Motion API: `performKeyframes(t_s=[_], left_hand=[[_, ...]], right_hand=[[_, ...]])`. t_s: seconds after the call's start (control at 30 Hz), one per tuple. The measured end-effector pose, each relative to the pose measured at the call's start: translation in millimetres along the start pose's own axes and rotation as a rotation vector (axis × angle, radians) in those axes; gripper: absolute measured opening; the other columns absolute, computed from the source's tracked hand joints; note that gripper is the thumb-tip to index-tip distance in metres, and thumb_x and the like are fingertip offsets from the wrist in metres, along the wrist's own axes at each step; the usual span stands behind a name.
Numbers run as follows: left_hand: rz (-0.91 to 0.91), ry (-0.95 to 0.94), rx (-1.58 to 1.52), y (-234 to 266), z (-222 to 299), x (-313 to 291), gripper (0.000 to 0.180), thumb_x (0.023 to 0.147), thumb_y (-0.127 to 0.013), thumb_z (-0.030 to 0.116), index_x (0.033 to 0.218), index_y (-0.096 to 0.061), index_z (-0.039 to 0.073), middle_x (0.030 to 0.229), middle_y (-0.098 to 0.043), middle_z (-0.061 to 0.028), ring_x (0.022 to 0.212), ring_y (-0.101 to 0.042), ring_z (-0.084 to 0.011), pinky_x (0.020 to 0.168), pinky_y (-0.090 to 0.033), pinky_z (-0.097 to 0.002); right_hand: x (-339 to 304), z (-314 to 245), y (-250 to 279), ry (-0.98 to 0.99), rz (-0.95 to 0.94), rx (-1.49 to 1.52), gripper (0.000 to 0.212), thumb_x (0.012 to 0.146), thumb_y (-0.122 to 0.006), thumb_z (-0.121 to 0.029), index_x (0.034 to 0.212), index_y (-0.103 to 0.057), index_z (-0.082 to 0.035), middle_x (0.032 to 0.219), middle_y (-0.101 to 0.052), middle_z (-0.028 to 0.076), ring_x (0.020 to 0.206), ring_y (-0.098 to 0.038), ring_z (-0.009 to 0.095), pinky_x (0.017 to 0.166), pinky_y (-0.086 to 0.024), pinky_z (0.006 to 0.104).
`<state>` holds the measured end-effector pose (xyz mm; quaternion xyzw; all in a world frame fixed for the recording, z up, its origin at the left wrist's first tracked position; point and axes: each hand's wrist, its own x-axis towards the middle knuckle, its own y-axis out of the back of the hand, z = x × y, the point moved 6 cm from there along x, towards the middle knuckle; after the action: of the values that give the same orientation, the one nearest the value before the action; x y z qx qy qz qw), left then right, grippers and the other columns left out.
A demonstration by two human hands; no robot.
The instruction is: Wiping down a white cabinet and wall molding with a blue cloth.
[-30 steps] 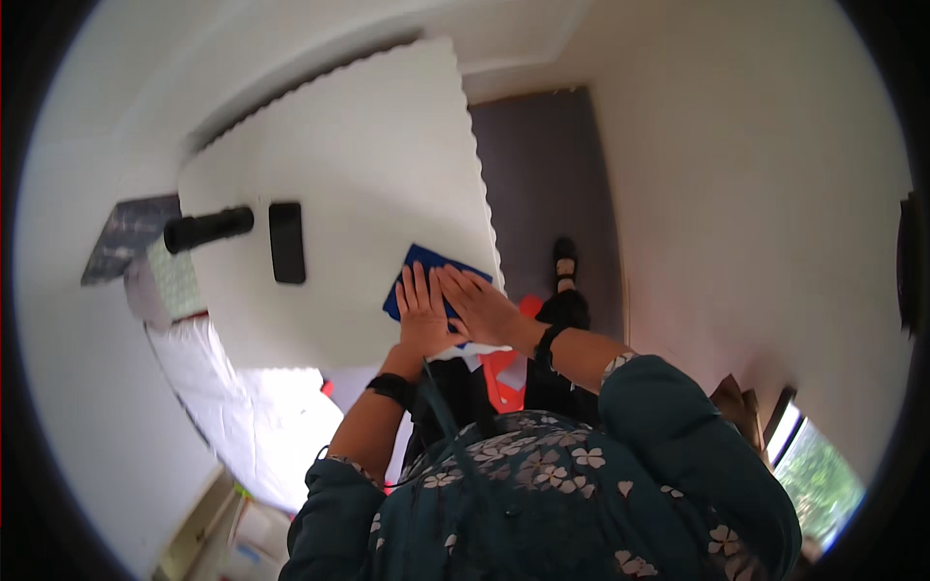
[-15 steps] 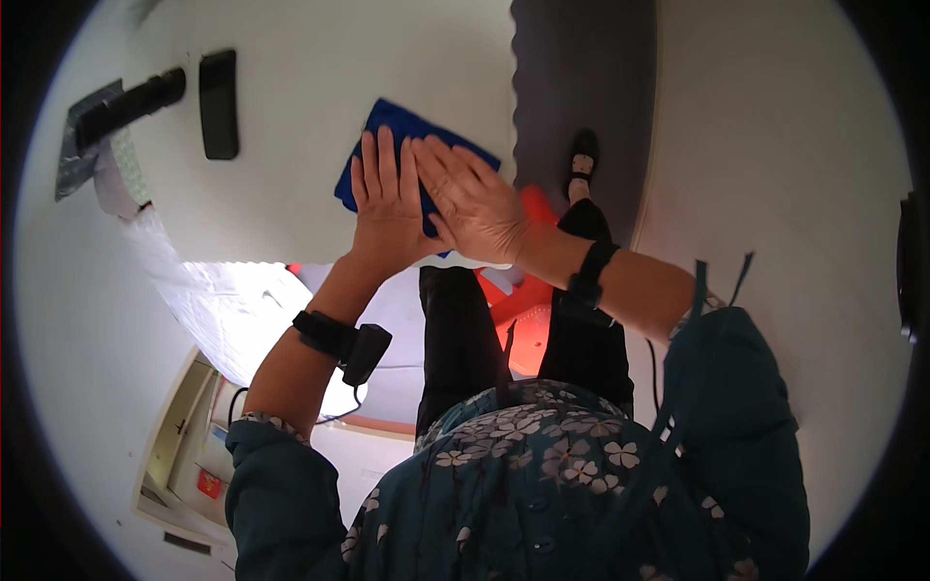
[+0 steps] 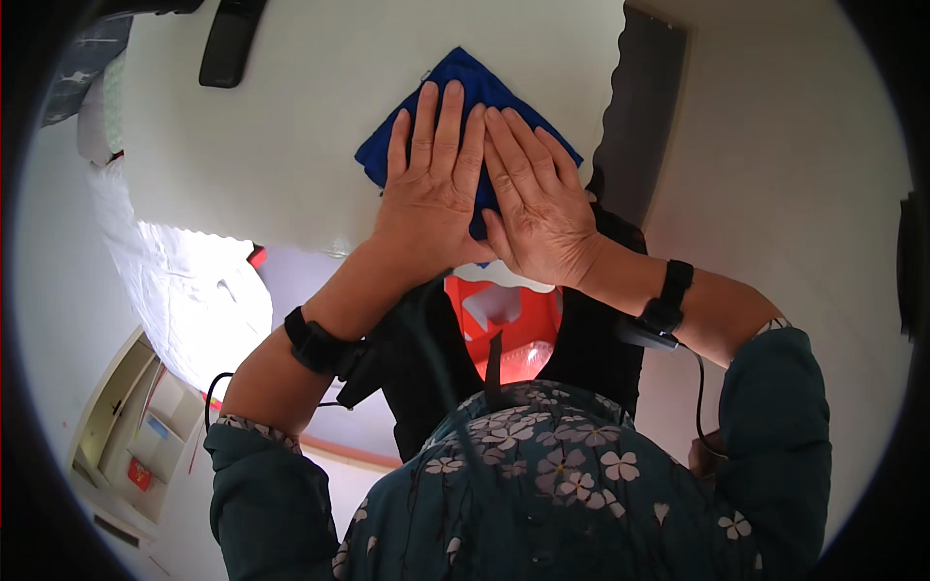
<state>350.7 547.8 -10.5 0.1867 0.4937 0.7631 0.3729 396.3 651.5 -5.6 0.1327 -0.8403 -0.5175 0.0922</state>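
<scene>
Both my hands lie flat on a folded dark blue cloth (image 3: 501, 89) near the front edge of the white tabletop (image 3: 291, 165). My left hand (image 3: 431, 194) rests on its left part, fingers stretched out and pointing away from me. My right hand (image 3: 538, 203) presses on the right part, its fingers straight and angled up to the left. The index fingers nearly meet at the middle. Corners of the cloth show beyond the fingertips and to either side; the rest is hidden under the palms.
A black, long, flat device (image 3: 231, 44) lies at the table's far left. Below the front edge, a red plastic seat (image 3: 528, 358) shows between my legs. Brightly lit white fabric (image 3: 179, 290) is at the left, and an open shelf (image 3: 160, 445) stands lower left.
My hands and the cloth now appear larger and further right, while the black device sits higher in view. My legs have shifted, and the shoe is no longer visible. Both hands stay flat.
</scene>
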Motion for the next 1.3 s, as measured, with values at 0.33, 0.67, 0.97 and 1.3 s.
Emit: performKeyframes(t_s=[0.33, 0.67, 0.97, 1.3], left_hand=[[0.105, -0.099, 0.123, -0.9, 3.4, -5.1, 0.116, 0.062, -0.076, 0.046, 0.149, -0.021, -0.007, 0.156, -0.014, -0.0296, 0.146, -0.010, -0.0458, 0.116, -0.010, -0.0564], [0.110, 0.080, 0.267, -16.8, 12.2, -18.7, 0.120, 0.065, -0.077, 0.052, 0.152, -0.014, -0.002, 0.158, -0.011, -0.0248, 0.147, -0.007, -0.0428, 0.117, -0.009, -0.0542], [-0.067, 0.075, 0.095, -28.2, 13.6, -48.5, 0.116, 0.069, -0.068, 0.050, 0.154, -0.007, 0.001, 0.162, -0.003, -0.0190, 0.151, 0.002, -0.0307, 0.121, -0.003, -0.0451], [0.049, 0.113, 0.063, -33.2, 11.3, -44.3, 0.067, 0.096, -0.035, 0.033, 0.155, -0.016, 0.009, 0.163, -0.009, -0.0079, 0.151, -0.003, -0.0234, 0.121, -0.002, -0.0414]], right_hand=[[-9.3, -9.6, -0.3, 0.058, 0.108, -0.157, 0.071, 0.085, -0.053, -0.026, 0.142, -0.034, 0.012, 0.153, -0.028, 0.024, 0.143, -0.025, 0.035, 0.117, -0.018, 0.0450], [-23.0, -5.2, -13.5, 0.084, 0.213, -0.325, 0.069, 0.090, -0.046, -0.031, 0.146, -0.031, 0.006, 0.155, -0.028, 0.020, 0.144, -0.024, 0.032, 0.119, -0.016, 0.0434], [-48.6, -26.9, -27.6, -0.068, -0.001, -0.341, 0.071, 0.096, -0.037, -0.039, 0.151, -0.019, 0.003, 0.160, -0.014, 0.018, 0.149, -0.011, 0.029, 0.121, -0.008, 0.0400], [-52.7, -28.8, -24.0, -0.045, 0.080, -0.342, 0.074, 0.097, -0.033, -0.044, 0.152, -0.016, 0.002, 0.160, -0.013, 0.018, 0.150, -0.009, 0.029, 0.121, -0.007, 0.0407]])
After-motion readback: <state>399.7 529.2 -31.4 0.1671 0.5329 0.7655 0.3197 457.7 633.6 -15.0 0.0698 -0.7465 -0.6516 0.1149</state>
